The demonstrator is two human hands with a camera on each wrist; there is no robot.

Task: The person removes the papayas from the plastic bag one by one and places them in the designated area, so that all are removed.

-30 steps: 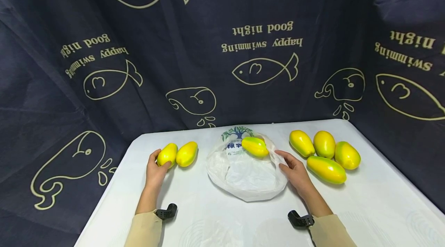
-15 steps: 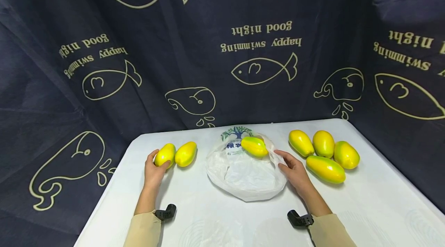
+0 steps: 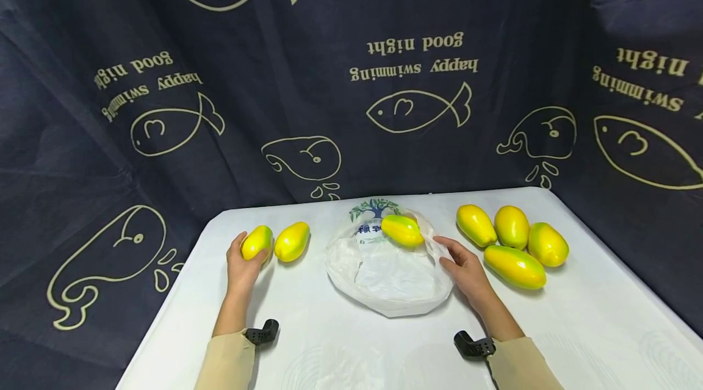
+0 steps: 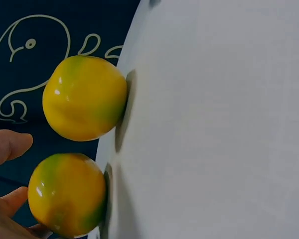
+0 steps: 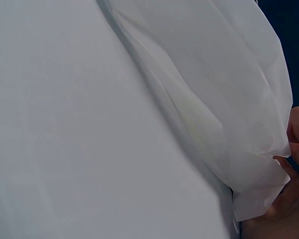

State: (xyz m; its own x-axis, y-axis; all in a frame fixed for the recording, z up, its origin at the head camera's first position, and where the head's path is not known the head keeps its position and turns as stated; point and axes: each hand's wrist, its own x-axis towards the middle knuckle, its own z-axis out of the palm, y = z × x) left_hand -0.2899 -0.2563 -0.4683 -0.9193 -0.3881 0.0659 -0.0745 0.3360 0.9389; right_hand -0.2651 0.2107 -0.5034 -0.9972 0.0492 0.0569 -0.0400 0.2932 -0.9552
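Note:
My left hand (image 3: 242, 263) is curled round a yellow-green papaya (image 3: 256, 244) at the table's left, thumb on its near right side. In the left wrist view this papaya (image 4: 67, 195) sits right by the white surface. A second papaya (image 3: 292, 241) lies just right of it, a small gap between them. At the middle, a white plastic bag (image 3: 395, 303) lies with its mouth spread wide. Inside the bag's opening rests another papaya (image 3: 403, 231). My right hand (image 3: 465, 266) pinches the bag's right rim; the right wrist view shows the gathered plastic (image 5: 259, 191) at my fingers.
Several more papayas lie grouped at the table's right, the nearest papaya (image 3: 515, 267) close to my right hand. A dark curtain (image 3: 307, 72) with fish and whale drawings hangs behind the white table (image 3: 329, 359). Each wrist carries a black camera (image 3: 262, 332).
My left hand has shifted slightly left with its papaya, and the gap to the neighbouring papaya has widened. That neighbour appears slightly further left too. My right hand keeps its hold on the bag's rim.

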